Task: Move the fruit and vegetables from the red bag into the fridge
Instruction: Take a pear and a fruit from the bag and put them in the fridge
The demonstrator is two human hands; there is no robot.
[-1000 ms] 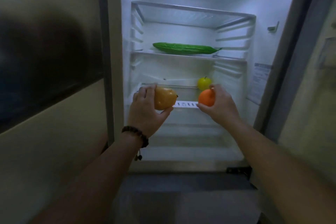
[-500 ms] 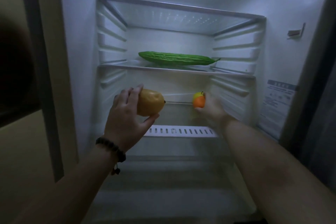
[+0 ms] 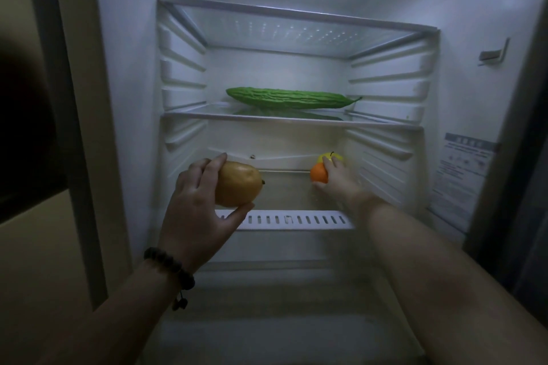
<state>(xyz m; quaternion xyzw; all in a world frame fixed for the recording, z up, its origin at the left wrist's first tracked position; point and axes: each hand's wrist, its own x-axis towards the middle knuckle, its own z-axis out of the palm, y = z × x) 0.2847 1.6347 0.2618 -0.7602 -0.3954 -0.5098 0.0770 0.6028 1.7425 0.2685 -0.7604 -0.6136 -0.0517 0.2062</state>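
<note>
Both arms reach into the open fridge, each hand carrying one piece of fruit toward the lower shelf, the one with the slotted white front strip.

The left hand grips a yellow-brown mango, fingers curled over its top and far side and the thumb pressed under its near end. It holds the fruit above the left, near part of that shelf, not yet resting on it as far as I can judge; the cradling grip suits a heavy, rounded fruit that could roll out of a looser hold.

The right hand reaches further in, on the right, and pinches a small orange between thumb below and fingers above. The orange sits low, close to the shelf surface, just beside a yellow-green apple that is partly hidden behind the fingers. Setting it next to the apple probably keeps the round fruit grouped at the back, where it is less likely to roll forward.

On the glass shelf above, a long green bitter gourd lies crosswise, laid flat because of its length.

The red bag is out of view, so I cannot tell what remains in it. Both fruits look about to be released.
</note>
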